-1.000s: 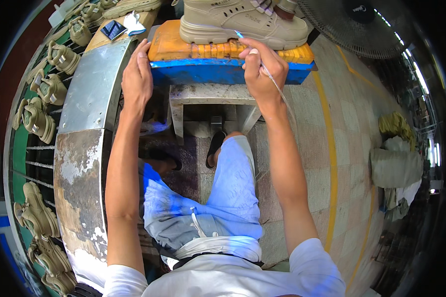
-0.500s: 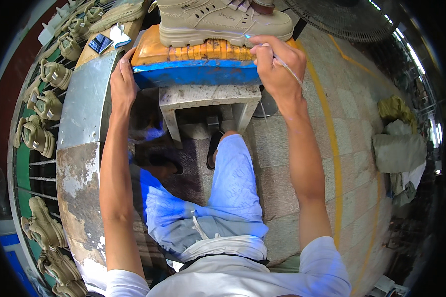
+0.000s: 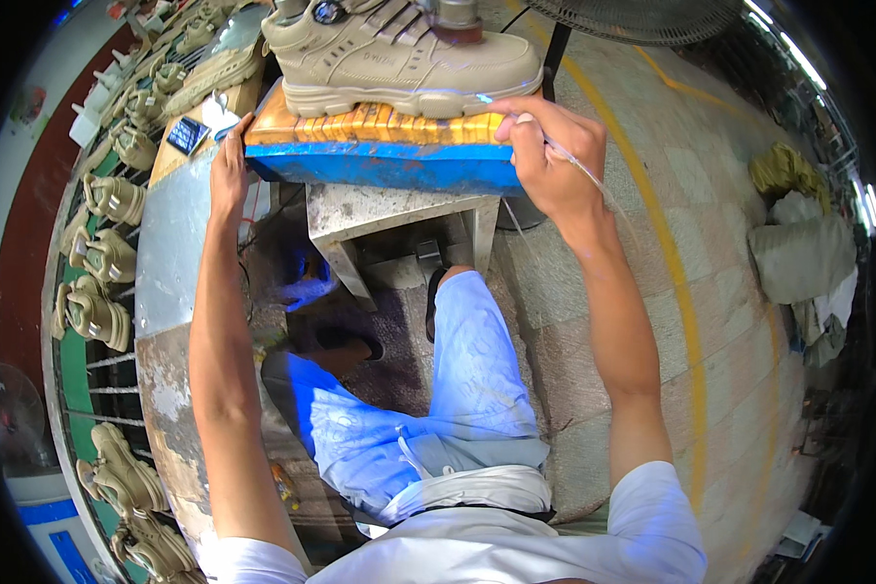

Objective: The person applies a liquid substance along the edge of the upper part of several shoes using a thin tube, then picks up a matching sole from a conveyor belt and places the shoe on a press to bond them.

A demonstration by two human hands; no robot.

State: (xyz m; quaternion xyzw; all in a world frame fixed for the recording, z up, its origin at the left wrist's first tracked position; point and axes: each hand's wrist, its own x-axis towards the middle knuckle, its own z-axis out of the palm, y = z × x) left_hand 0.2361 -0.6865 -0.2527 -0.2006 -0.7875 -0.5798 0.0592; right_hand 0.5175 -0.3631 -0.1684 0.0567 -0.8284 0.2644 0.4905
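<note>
A beige lace-up shoe (image 3: 399,63) lies sideways on an orange ribbed pad (image 3: 380,125) over a blue base (image 3: 389,167), its toe to the right. My right hand (image 3: 560,151) pinches a thin pen-like tool (image 3: 492,100) with a bluish glowing tip at the edge of the shoe's sole near the toe. From this hand a clear thin tube (image 3: 586,173) trails down over the wrist. My left hand (image 3: 229,175) rests at the pad's left end, fingers stretched upward along its side. A metal piece (image 3: 457,21) stands over the shoe's tongue area, cut off by the upper edge.
A metal stand (image 3: 399,209) carries the base. To the left are a metal-topped bench (image 3: 170,253), a dark phone-like object (image 3: 187,135) and a rack of several beige shoes (image 3: 97,311). A fan (image 3: 642,19) stands at the far right, and grey cloth (image 3: 803,258) lies on the right.
The view has shifted, so shoe and pad appear lower and further left. My right hand's tool tip has moved along the sole toward the toe. My left hand stays beside the pad.
</note>
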